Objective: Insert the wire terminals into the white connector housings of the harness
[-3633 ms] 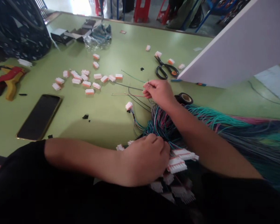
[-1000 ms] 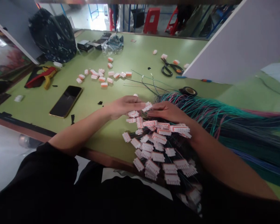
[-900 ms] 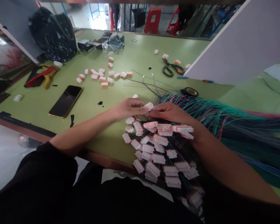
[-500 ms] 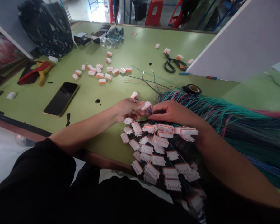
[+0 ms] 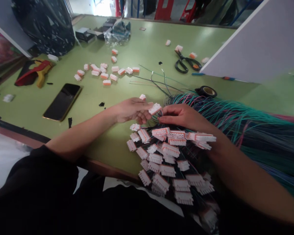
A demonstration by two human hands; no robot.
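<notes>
Head view: left hand, pointing rightward, pinching white connector; right hand, pointing leftward, pinching its wires.

1 head camera looks forward-down over the table.

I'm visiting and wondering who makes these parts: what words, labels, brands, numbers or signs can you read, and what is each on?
None can be read in this view.
White connector at the left hand: any marking is too small to make out.
Smartphone: dark screen, no lettering visible.
Black tape roll: too blurred to read.
Small flat piece near the far edge of the table: too small to read.
</notes>
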